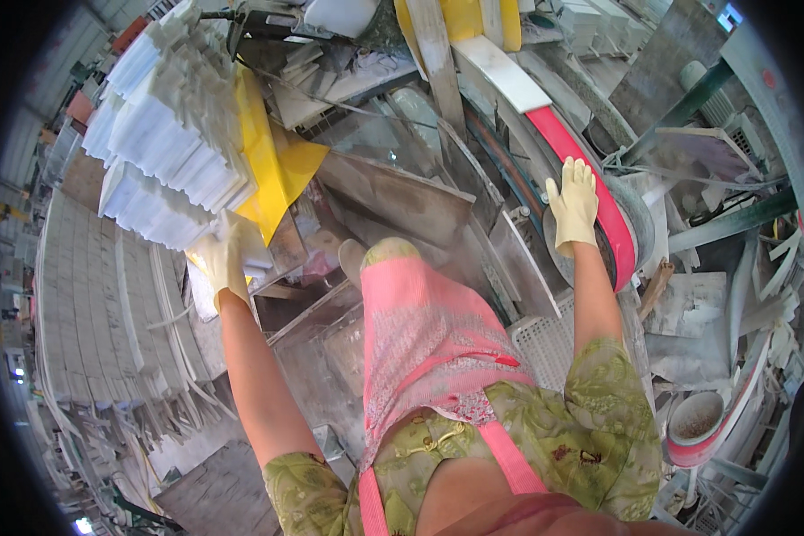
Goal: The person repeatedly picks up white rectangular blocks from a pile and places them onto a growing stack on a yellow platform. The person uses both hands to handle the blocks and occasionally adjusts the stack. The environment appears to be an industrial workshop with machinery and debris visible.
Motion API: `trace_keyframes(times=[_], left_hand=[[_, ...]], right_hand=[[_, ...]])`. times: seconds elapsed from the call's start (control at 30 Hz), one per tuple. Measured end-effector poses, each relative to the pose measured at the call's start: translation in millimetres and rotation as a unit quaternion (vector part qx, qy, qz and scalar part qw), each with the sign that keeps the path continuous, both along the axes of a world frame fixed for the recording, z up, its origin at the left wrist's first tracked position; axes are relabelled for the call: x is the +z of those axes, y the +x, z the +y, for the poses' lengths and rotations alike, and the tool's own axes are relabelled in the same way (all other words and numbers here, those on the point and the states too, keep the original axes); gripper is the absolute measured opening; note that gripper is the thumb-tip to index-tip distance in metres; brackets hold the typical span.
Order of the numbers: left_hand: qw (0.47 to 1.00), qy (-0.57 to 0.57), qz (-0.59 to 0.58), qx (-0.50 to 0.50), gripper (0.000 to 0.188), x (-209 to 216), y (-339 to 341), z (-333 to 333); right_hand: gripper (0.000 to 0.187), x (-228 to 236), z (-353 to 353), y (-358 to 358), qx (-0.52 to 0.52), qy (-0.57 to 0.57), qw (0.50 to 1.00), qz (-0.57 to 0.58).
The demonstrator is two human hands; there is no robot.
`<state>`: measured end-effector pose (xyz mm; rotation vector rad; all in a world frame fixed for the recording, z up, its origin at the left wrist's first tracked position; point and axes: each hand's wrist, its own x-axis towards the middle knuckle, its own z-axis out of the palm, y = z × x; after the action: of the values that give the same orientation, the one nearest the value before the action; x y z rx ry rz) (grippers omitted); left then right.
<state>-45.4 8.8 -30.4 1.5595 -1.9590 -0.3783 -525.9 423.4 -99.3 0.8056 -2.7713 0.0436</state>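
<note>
My left hand (223, 257), in a pale rubber glove, is at the near lower corner of a tall stack of white marble-like tiles (174, 134). Its fingers are blurred against the white pieces there, so whether they grip one cannot be told. My right hand (574, 205), gloved the same way, lies flat with fingers stretched out at the inner edge of a red belt (609, 210). A long white stone strip (505, 73) sits in line with the belt at its far end.
A yellow sheet (277, 165) hangs beside the tile stack. Brown boards (393, 192) lean ahead of me. At the left stand rows of grey-white slabs (89, 304). A grey perforated crate (545, 344) is below my right forearm. Broken offcuts (688, 313) and green metal bars (732, 219) crowd the right.
</note>
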Motion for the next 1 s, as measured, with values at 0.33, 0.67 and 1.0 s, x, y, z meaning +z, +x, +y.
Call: trace_keyframes(times=[0.33, 0.67, 1.0], left_hand=[[0.989, 0.115, 0.090, 0.035, 0.073, 25, -13, 30], [0.990, 0.116, 0.078, 0.022, 0.063, 29, -16, 31], [0.994, 0.071, 0.079, 0.008, 0.063, 13, -9, 19]], right_hand=[[0.068, 3, 6, 6, 0.007, -0.032, 0.999, -0.015], [0.068, 3, 14, 10, 0.013, -0.040, 0.999, -0.013], [0.069, 8, 18, 17, 0.003, -0.020, 1.000, -0.019]])
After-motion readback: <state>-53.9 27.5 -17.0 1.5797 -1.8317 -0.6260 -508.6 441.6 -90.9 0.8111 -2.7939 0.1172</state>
